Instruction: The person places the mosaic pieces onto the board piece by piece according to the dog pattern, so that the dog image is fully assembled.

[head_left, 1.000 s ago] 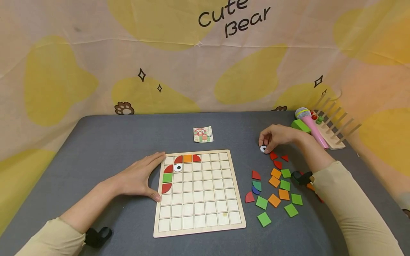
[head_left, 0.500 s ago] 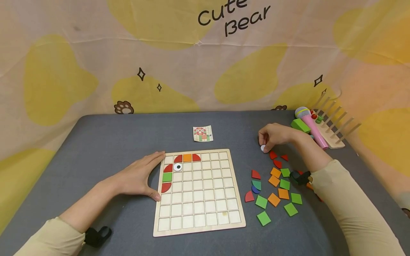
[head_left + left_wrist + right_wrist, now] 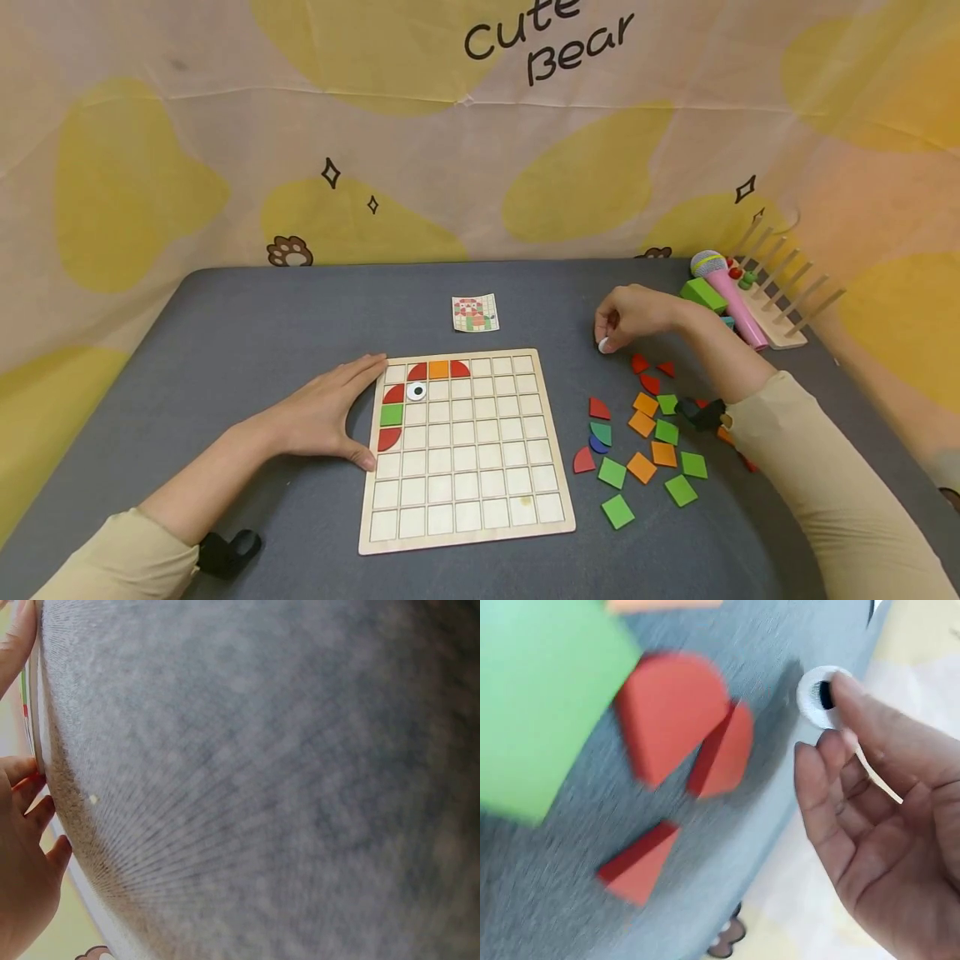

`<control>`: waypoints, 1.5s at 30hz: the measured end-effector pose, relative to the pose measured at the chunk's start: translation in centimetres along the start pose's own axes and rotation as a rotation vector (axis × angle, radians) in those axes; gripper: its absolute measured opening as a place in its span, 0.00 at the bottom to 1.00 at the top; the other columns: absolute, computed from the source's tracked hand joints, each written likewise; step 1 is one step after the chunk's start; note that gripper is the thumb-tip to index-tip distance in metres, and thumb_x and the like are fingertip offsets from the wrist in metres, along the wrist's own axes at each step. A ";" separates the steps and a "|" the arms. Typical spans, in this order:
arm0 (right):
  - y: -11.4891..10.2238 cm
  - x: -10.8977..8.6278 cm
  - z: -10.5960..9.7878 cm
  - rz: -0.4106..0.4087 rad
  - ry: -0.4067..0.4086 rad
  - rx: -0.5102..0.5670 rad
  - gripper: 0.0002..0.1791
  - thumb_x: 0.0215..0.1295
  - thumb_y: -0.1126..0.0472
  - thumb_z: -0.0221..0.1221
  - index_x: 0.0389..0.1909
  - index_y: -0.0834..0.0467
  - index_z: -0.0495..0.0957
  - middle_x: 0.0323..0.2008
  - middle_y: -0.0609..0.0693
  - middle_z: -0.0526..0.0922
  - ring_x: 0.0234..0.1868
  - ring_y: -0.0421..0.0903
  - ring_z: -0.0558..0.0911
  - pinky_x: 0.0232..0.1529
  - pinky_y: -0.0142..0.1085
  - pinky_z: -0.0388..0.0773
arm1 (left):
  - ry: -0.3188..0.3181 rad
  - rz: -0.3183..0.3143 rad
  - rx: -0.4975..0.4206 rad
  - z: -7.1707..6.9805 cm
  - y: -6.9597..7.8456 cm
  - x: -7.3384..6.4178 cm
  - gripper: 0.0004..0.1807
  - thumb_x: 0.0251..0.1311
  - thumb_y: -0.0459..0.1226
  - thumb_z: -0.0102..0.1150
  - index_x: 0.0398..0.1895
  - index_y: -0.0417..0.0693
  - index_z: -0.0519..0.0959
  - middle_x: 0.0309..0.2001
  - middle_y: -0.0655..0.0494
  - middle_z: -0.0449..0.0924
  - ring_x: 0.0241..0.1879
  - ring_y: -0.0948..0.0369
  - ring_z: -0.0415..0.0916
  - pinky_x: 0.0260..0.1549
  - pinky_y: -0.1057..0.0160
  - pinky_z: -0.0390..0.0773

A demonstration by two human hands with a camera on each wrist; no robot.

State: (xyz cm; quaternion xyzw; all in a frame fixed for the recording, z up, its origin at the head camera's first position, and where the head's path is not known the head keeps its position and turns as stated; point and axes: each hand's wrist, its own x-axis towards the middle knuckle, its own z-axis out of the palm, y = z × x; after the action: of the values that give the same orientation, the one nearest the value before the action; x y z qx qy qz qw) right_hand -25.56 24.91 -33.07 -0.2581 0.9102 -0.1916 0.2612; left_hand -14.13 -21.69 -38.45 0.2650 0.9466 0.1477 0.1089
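My right hand (image 3: 633,315) pinches a round white eye piece (image 3: 815,697) with a black centre between thumb and fingertips, over the table just beyond the loose pieces. My left hand (image 3: 318,412) lies spread along the left edge of a wooden grid board (image 3: 480,546), thumb and fingers touching its rim. In the board's upper left sit several red quarter-round pieces (image 3: 390,439), an orange square (image 3: 438,370), a green square (image 3: 392,415) and another eye piece (image 3: 416,391). The left wrist view shows mostly blurred tabletop, with that hand at its left edge.
Loose green squares (image 3: 618,512), orange squares (image 3: 641,467) and red pieces (image 3: 599,408) lie right of the board. A small pattern card (image 3: 475,313) lies behind it. A pink toy microphone (image 3: 731,300), a green block (image 3: 704,295) and a pegged wooden rack (image 3: 780,325) stand at the back right.
My right hand has moved slightly left, away from the red pieces, carrying the eye piece, which has tilted so its printed face no longer shows in the head view. My left hand stays put.
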 end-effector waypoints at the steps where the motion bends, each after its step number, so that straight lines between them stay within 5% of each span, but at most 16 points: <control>1: -0.4 0.1 0.1 -0.007 0.008 0.003 0.03 0.57 0.61 0.68 0.28 0.55 0.83 0.24 0.45 0.78 0.28 0.42 0.74 0.32 0.33 0.72 | -0.001 -0.001 0.000 0.0 0.0 0.0 0.73 0.29 0.75 0.69 0.78 0.48 0.53 0.78 0.47 0.53 0.77 0.43 0.52 0.69 0.34 0.61; 8: -3.6 1.4 1.6 -0.079 0.050 0.153 0.09 0.58 0.57 0.69 0.32 0.56 0.80 0.27 0.49 0.83 0.28 0.45 0.80 0.33 0.37 0.80 | -0.006 -0.005 -0.001 0.0 0.2 0.1 0.72 0.29 0.74 0.70 0.78 0.48 0.54 0.78 0.46 0.53 0.77 0.42 0.53 0.69 0.33 0.61; 13: -5.7 2.6 2.8 -0.159 0.055 0.292 0.13 0.60 0.60 0.68 0.44 0.59 0.81 0.28 0.51 0.81 0.29 0.50 0.81 0.36 0.43 0.82 | -0.015 -0.011 0.002 -0.1 0.2 0.2 0.73 0.29 0.74 0.69 0.78 0.48 0.53 0.78 0.46 0.53 0.77 0.42 0.52 0.69 0.33 0.60; 19: -8.2 3.9 3.9 -0.143 0.076 0.421 0.11 0.63 0.62 0.65 0.45 0.59 0.84 0.30 0.55 0.83 0.31 0.49 0.82 0.40 0.41 0.84 | -0.021 -0.011 -0.005 -0.1 0.2 0.2 0.73 0.29 0.75 0.68 0.78 0.49 0.52 0.79 0.47 0.52 0.77 0.43 0.51 0.70 0.33 0.59; 27: -11.7 5.4 5.9 -0.044 0.135 0.445 0.08 0.59 0.62 0.68 0.39 0.58 0.86 0.28 0.47 0.87 0.34 0.50 0.86 0.40 0.38 0.85 | -0.016 -0.007 0.000 -0.2 0.1 0.1 0.73 0.29 0.74 0.69 0.78 0.48 0.52 0.79 0.46 0.52 0.77 0.42 0.51 0.69 0.33 0.60; 33: -14.0 6.2 7.7 -0.024 0.184 0.405 0.07 0.54 0.62 0.72 0.35 0.55 0.87 0.29 0.46 0.87 0.29 0.41 0.85 0.36 0.31 0.83 | -0.011 -0.002 -0.002 -0.1 0.0 0.1 0.73 0.29 0.74 0.69 0.78 0.47 0.52 0.79 0.46 0.52 0.77 0.42 0.51 0.69 0.33 0.60; 45: -15.7 6.6 9.1 0.055 0.196 0.371 0.03 0.54 0.65 0.70 0.29 0.54 0.87 0.26 0.46 0.88 0.25 0.41 0.84 0.31 0.31 0.82 | -0.006 -0.001 -0.003 0.0 -0.1 0.0 0.73 0.29 0.75 0.69 0.78 0.47 0.53 0.78 0.46 0.53 0.77 0.42 0.52 0.69 0.33 0.60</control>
State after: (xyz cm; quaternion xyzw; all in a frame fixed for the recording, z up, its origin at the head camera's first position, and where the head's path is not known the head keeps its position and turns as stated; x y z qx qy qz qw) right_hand -19.34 6.74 -35.20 -0.1608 0.8870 -0.3730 0.2198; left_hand -14.19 -21.74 -38.47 0.2649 0.9462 0.1481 0.1123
